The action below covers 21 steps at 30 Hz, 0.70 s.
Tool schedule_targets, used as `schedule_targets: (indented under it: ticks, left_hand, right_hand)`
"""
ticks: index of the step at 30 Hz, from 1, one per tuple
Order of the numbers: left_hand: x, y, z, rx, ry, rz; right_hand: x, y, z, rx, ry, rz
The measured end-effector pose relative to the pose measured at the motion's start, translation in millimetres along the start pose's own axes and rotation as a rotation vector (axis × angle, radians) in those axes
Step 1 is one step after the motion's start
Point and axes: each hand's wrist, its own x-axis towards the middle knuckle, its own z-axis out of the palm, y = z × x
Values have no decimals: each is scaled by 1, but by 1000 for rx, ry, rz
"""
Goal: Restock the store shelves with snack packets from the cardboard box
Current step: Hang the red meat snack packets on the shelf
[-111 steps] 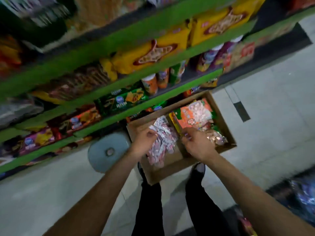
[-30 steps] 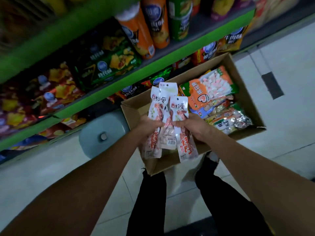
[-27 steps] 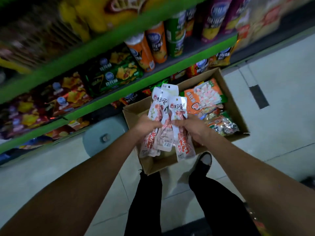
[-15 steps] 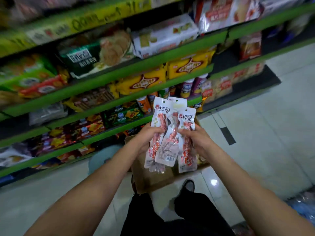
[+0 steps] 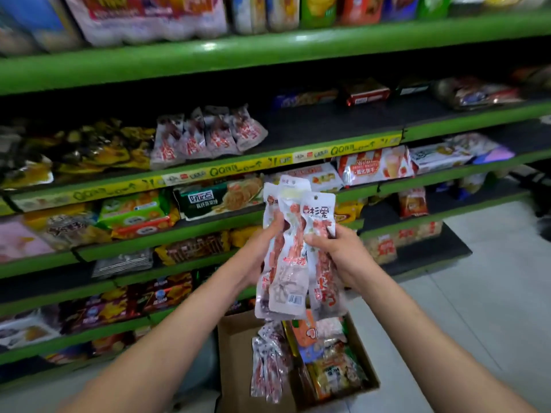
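Observation:
Both hands hold a fan of long white-and-red snack packets upright at chest height in front of the green shelves. My left hand grips the bunch from the left side, my right hand from the right. Below them, on the floor, the open cardboard box holds more of the same red packets and several other coloured snack bags. A row of similar red-and-white packets stands on the shelf above and left of my hands.
The shelves are packed with biscuit and chip packs; the shelf to the right of the red-and-white row has bare dark space. A yellow price strip runs along that shelf's edge. Pale tiled floor lies to the right of the box.
Since 3.7 s ago my hands lifted the packets out of the box. In the last second they rose higher, and the view tilted up from the box to the upper shelves.

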Motion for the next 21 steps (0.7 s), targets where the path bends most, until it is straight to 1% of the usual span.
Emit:
schedule_targets:
  ticks: [3, 6, 8, 10, 11, 12, 13, 15, 16, 19, 21]
  left_hand:
    - [-13, 21, -16, 59, -35, 166]
    - [-27, 43, -37, 35, -5, 242]
    - [-35, 59, -56, 49, 54, 269]
    - [-41, 71, -76, 53, 151, 282]
    - [-44, 75, -86, 41, 200, 284]
    - [-47, 78, -95, 26, 244, 288]
    - [-50, 80, -102, 7, 274, 291]
    - [-55, 83, -113, -41, 295, 293]
    - [-57, 85, -117, -58, 298, 292]
    - [-60, 88, -125, -87, 302, 304]
    - [-63, 91, -129, -125, 282, 315]
  right_hand:
    - [3, -25, 29, -91, -69, -101]
    - [6, -45, 54, -268, -108, -168]
    - [9, -62, 69, -441, -148, -183]
    - [15, -79, 79, -585, -122, -210]
    - [19, -87, 84, -584, -93, -225]
    - [23, -94, 89, -498, -69, -223]
    - [26, -99, 95, -358, -55, -193]
    - [30, -109, 109, -104, -85, -126]
    - [31, -113, 116, -54, -122, -131]
    - [37, -115, 139, -38, -277, -155]
    - [43, -110, 155, -45, -332, -183]
